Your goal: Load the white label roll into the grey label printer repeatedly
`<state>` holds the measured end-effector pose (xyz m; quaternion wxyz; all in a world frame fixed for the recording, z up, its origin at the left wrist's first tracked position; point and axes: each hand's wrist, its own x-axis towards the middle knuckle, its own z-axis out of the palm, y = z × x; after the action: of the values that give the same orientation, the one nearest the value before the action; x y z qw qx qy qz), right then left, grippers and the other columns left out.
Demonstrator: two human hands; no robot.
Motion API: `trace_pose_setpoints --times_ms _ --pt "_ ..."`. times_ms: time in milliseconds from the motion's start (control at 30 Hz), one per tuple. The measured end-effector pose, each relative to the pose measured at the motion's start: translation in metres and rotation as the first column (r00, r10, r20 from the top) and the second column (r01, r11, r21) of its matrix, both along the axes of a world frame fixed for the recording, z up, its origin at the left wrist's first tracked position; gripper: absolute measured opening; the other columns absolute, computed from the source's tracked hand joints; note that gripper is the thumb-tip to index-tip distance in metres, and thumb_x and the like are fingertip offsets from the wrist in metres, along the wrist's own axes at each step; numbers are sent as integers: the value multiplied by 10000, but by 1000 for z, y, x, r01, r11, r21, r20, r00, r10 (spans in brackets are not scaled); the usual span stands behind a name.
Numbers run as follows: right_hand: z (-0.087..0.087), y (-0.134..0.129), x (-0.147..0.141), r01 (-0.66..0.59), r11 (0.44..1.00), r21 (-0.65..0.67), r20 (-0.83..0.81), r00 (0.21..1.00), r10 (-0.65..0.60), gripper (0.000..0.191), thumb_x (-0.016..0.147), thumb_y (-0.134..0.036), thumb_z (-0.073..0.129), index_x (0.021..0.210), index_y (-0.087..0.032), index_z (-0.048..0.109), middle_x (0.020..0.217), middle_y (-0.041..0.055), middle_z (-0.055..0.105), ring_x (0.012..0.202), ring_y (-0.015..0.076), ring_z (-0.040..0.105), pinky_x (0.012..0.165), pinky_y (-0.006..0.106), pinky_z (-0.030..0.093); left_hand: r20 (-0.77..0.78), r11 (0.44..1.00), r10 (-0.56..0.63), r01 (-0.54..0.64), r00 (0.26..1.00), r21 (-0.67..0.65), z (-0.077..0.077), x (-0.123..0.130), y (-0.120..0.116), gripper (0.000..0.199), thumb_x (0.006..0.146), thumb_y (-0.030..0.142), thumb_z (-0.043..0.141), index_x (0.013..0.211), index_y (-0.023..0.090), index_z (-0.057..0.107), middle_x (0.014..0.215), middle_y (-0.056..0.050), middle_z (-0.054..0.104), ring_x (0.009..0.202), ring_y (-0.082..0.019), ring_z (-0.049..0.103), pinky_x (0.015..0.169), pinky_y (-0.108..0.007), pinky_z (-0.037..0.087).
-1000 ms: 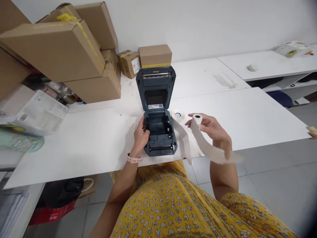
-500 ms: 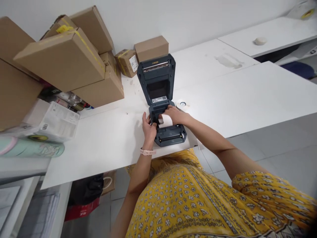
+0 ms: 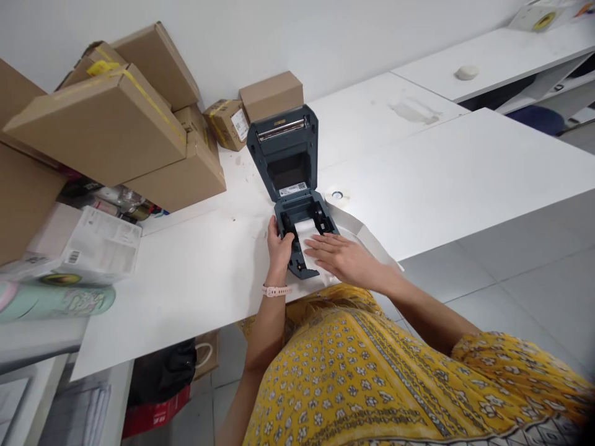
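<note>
A dark grey label printer (image 3: 284, 141) stands on the table with its lid raised. My left hand (image 3: 279, 253) grips its left side wall, thumb over the inner edge and fingers outside. A white paper strip (image 3: 304, 231) runs from the printer's inside toward its front edge. On this strip lies my right hand (image 3: 344, 259), palm down with fingers stretched out, covering the front right of the printer. Whether a label roll sits between the black holders is hard to make out.
A white label roll (image 3: 337, 196) lies right of the printer, and a loose pale strip (image 3: 367, 236) stretches to the table's front edge. Stacked cardboard boxes (image 3: 106, 124), a clear-wrapped box (image 3: 100, 244) and a mint-green bottle (image 3: 60, 301) are at left. White table (image 3: 209, 266) surrounds the printer.
My right hand has moved from inside the printer toward its front and flattened. The paper, curled up before, now lies stretched forward. My left hand stays on the printer's left side.
</note>
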<state>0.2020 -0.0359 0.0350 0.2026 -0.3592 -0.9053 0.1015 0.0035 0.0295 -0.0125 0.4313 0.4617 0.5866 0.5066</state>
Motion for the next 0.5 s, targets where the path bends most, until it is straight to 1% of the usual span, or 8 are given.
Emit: trace_pose_setpoints --times_ms 67,133,200,267,400,500 --pt "-4 -15 -1 42 999 21 -21 999 -42 359 1078 -264 519 1390 -186 679 1522 118 625 1433 308 590 1184 565 497 13 1000 -14 14 1000 0 0 0 0 780 807 106 608 1557 195 416 1637 -134 497 1513 -254 487 1264 -401 384" --pt "-6 -22 0 57 998 29 -33 998 -56 349 1083 -288 522 1380 -195 680 1528 98 624 1442 296 581 1195 553 493 33 1000 -30 30 999 -2 2 0 -1 771 804 130 623 1547 196 427 1634 -128 498 1516 -266 479 1266 -412 378" --pt "-6 -23 1 59 998 25 -45 997 -58 335 1089 -293 514 1365 -208 684 1529 78 628 1450 279 575 1206 543 485 53 999 -44 44 998 -9 4 0 -1 761 799 153 643 1531 192 442 1622 -130 508 1502 -279 490 1256 -417 386" --pt "-6 -22 4 47 999 15 -52 998 -46 325 1093 -293 505 1356 -223 683 1534 60 626 1456 267 569 1214 545 474 76 998 -62 63 995 -17 6 0 -2 745 797 184 677 1510 189 462 1590 -139 539 1460 -290 532 1232 -425 412" --pt "-6 -21 8 22 1000 -7 -68 997 -23 322 1093 -306 506 1357 -231 675 1541 59 619 1465 269 559 1225 569 453 102 994 -103 105 989 -18 10 0 -3 723 805 274 754 1480 216 500 1540 -133 585 1388 -294 592 1183 -435 459" --pt "-7 -22 9 21 999 -24 -74 997 -23 322 1094 -303 502 1361 -236 669 1545 59 616 1466 279 557 1226 590 439 113 994 -109 111 988 -16 11 0 -4 704 810 293 768 1464 238 515 1512 -113 613 1355 -281 618 1154 -425 487"
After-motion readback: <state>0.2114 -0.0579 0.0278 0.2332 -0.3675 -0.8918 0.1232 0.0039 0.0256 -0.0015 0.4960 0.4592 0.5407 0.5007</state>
